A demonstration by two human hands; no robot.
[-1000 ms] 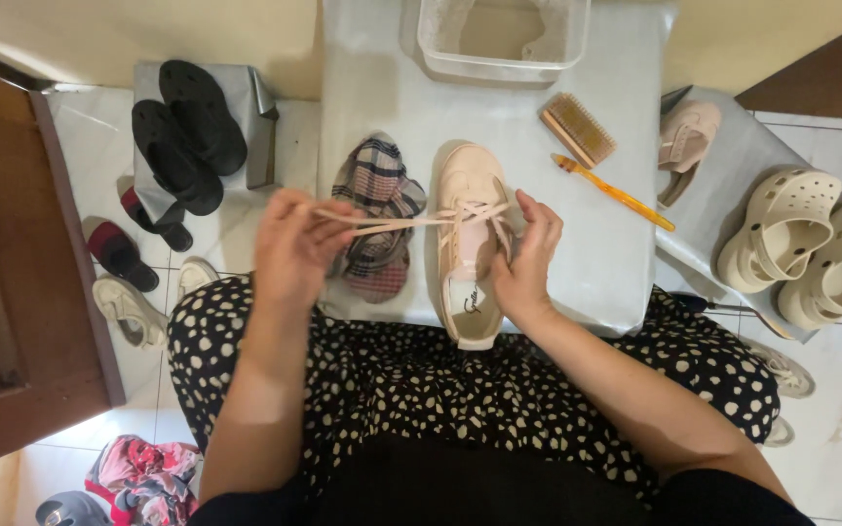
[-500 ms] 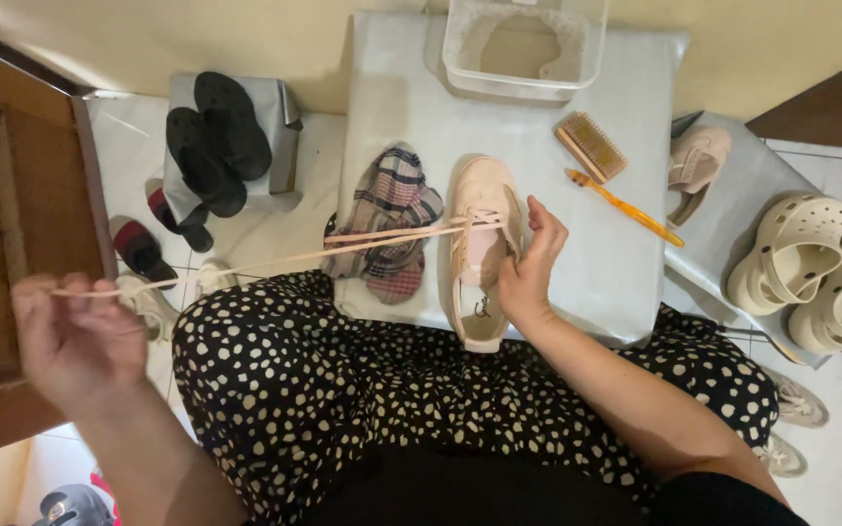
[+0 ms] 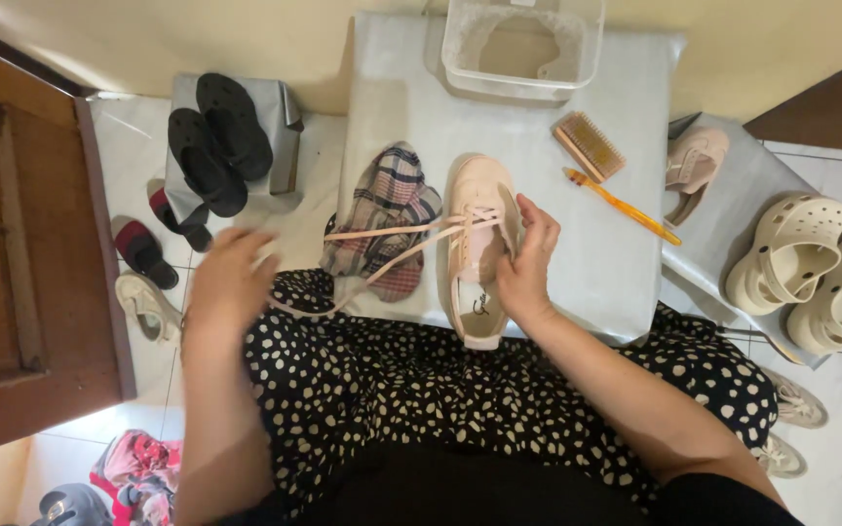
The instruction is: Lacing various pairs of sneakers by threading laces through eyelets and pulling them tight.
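A grey table [image 3: 626,282] carried a clear tub [image 3: 521,44], a plaid cloth [image 3: 387,205] and a pink shoe [image 3: 478,255] near its front edge. The right hand [image 3: 526,265] was closed on the side of the shoe. The left hand [image 3: 229,281], blurred, was closed on the shoelace [image 3: 392,231], stretched leftward. A brush [image 3: 589,146] and an orange toothbrush [image 3: 623,206] lay nearby.

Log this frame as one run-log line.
left hand: pulling shoelace sideways | right hand: steadying pink sneaker | plaid cloth beside shoe
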